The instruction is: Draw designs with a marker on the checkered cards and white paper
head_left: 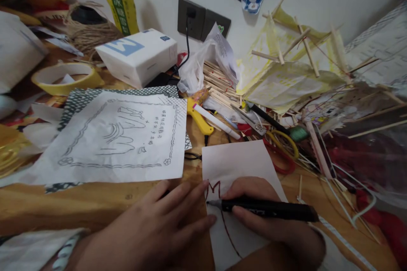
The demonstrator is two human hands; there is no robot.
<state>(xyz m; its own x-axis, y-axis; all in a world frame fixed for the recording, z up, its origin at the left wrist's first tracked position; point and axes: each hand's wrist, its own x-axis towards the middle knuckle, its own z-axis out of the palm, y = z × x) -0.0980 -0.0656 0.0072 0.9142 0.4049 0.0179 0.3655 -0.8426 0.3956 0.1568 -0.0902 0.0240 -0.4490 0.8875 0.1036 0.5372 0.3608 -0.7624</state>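
My right hand (pixel 257 207) grips a black marker (pixel 276 210), its tip on the left side of a white sheet of paper (pixel 238 159). Dark red lines (pixel 214 188) are drawn on that sheet: a zigzag near the tip and a long curve running down. My left hand (pixel 168 216) lies flat with fingers spread, its fingertips on the sheet's left edge and the rest over the wooden table (pixel 127 197). Left of the sheet is a paper with a pencil drawing (pixel 127 135), showing figures, handwriting and a wavy border. It rests on dark patterned sheets (pixel 71 108).
Behind the papers stand a white box (pixel 140 57), a yellow bottle (pixel 119 2), twine (pixel 82 29) and a tape roll (pixel 63 78). A yellow glue gun (pixel 200 118), a white pen (pixel 216 121), scissors (pixel 282 144) and thin wooden sticks (pixel 219 82) crowd the middle. A stick-and-paper model (pixel 292 72) is at right.
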